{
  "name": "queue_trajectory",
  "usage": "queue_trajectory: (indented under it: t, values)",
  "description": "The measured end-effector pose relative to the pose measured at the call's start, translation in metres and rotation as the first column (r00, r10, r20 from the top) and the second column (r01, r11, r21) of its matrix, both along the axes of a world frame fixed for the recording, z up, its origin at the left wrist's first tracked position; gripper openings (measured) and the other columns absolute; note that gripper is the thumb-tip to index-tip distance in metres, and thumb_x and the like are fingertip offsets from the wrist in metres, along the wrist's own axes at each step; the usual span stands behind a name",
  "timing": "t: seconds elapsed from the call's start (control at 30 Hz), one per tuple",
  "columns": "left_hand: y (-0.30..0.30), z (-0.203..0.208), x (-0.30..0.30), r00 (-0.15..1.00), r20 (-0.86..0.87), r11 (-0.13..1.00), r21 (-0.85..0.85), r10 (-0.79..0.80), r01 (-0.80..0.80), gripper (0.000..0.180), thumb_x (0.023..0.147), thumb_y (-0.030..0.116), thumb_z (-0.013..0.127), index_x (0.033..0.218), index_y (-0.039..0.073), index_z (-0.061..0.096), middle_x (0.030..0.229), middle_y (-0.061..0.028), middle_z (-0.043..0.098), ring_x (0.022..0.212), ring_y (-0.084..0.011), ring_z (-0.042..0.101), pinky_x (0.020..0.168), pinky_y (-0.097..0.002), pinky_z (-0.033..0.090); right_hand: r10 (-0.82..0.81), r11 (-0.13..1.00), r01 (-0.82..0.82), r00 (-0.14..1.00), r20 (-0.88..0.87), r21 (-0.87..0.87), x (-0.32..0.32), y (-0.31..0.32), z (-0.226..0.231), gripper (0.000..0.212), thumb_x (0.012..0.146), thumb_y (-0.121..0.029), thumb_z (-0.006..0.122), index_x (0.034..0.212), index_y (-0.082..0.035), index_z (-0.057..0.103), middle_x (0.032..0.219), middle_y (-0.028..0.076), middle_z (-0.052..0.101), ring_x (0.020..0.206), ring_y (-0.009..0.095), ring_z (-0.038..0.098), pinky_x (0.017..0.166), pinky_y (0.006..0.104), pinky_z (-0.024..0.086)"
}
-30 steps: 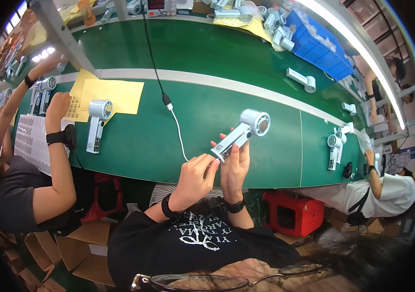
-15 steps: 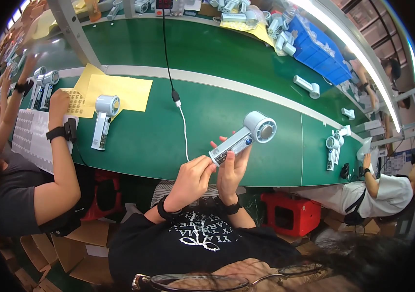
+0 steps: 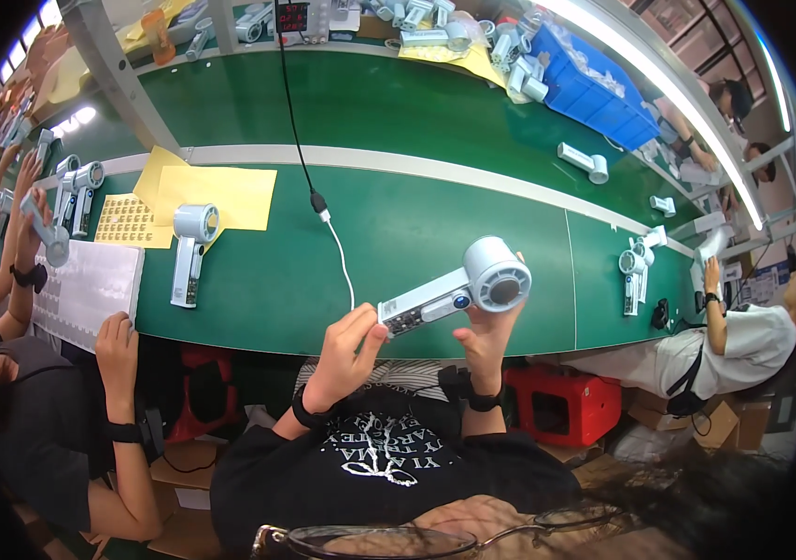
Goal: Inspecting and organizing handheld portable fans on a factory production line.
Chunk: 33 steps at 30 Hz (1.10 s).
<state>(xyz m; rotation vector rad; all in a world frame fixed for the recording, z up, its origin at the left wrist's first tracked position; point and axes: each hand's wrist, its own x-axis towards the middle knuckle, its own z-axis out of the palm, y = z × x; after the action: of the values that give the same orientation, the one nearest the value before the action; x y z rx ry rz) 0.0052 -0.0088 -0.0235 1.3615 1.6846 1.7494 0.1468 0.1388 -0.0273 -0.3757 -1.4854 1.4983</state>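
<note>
A pale blue handheld fan is tilted in front of me, its round head up to the right. Green circuit board shows through the opened lower part of its handle. My right hand holds the fan from behind the head, thumb apart from the handle, other fingers mostly hidden. My left hand is pinched at the handle's lower end, where a white cable runs down to it. The cable's plug is hidden by the fingers. Above, the white cable joins a black hanging cord.
Another fan lies left beside yellow sheets. A co-worker's hand rests by a white sheet. Further fans lie right, near another person. Beyond a metal rail stand a blue bin and heaped fan parts.
The fan has swung flatter, its handle end moving left and its head down. My right hand has shifted from the handle to behind the head. The co-worker's left-side arms have moved, one lifting a fan.
</note>
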Motion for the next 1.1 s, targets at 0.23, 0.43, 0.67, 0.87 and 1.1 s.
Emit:
queue_trajectory:
  t: [0.23, 0.43, 0.67, 0.87, 1.1]
  values:
    - [-0.008, 0.001, -0.015, 0.988, -0.151, 0.997, 0.075, -0.025, 0.037, 0.023, 0.093, 0.011, 0.055, 0.076, -0.002, 0.047, 0.070, -0.0133, 0.044, 0.061, -0.0292, 0.043, 0.056, -0.0370, 0.036, -0.242, 0.813, 0.089, 0.950, 0.195, 0.575, 0.021, 0.036, -0.006, 0.107, 0.062, -0.037, 0.089, 0.140, -0.012, 0.019, 0.130, 0.025, 0.046, 0.119, 0.042, 0.052, 0.100, 0.0517, 0.043]
    - [-0.010, -0.003, -0.026, 0.970, -0.176, 0.984, 0.026, -0.167, 0.174, 0.031, 0.097, 0.015, 0.049, 0.072, -0.002, 0.046, 0.068, -0.0128, 0.045, 0.060, -0.0294, 0.045, 0.055, -0.0371, 0.036, -0.053, 0.620, 0.008, 0.998, 0.032, 0.784, 0.015, 0.046, 0.013, 0.092, 0.061, -0.039, 0.089, 0.128, -0.011, 0.033, 0.128, 0.030, 0.048, 0.117, 0.049, 0.052, 0.100, 0.0603, 0.040]
    - [-0.012, -0.006, -0.029, 0.971, -0.132, 0.979, -0.046, -0.201, 0.196, 0.031, 0.097, 0.016, 0.047, 0.072, -0.001, 0.045, 0.065, -0.0113, 0.044, 0.060, -0.0291, 0.045, 0.057, -0.0371, 0.036, 0.131, 0.701, -0.157, 0.987, 0.091, 0.696, 0.016, 0.035, 0.018, 0.084, 0.062, -0.043, 0.088, 0.120, -0.006, 0.040, 0.117, 0.029, 0.057, 0.110, 0.042, 0.059, 0.098, 0.0644, 0.039]
    - [-0.010, -0.004, -0.027, 0.973, -0.137, 0.983, -0.042, -0.184, 0.180, 0.029, 0.097, 0.013, 0.049, 0.072, 0.000, 0.042, 0.065, -0.0115, 0.042, 0.058, -0.0298, 0.042, 0.056, -0.0382, 0.035, 0.110, 0.688, -0.104, 0.993, 0.038, 0.718, 0.013, 0.033, 0.019, 0.079, 0.067, -0.040, 0.086, 0.120, -0.005, 0.040, 0.111, 0.026, 0.060, 0.104, 0.038, 0.062, 0.097, 0.0638, 0.041]
    - [-0.004, -0.001, -0.023, 0.980, -0.195, 0.999, -0.043, -0.027, 0.019, 0.032, 0.098, 0.014, 0.047, 0.069, -0.001, 0.045, 0.062, -0.0105, 0.043, 0.058, -0.0282, 0.043, 0.056, -0.0366, 0.035, 0.088, 0.683, -0.085, 0.996, 0.034, 0.725, 0.016, 0.029, 0.017, 0.073, 0.069, -0.031, 0.086, 0.119, -0.004, 0.040, 0.099, 0.020, 0.061, 0.089, 0.032, 0.064, 0.085, 0.0547, 0.051]
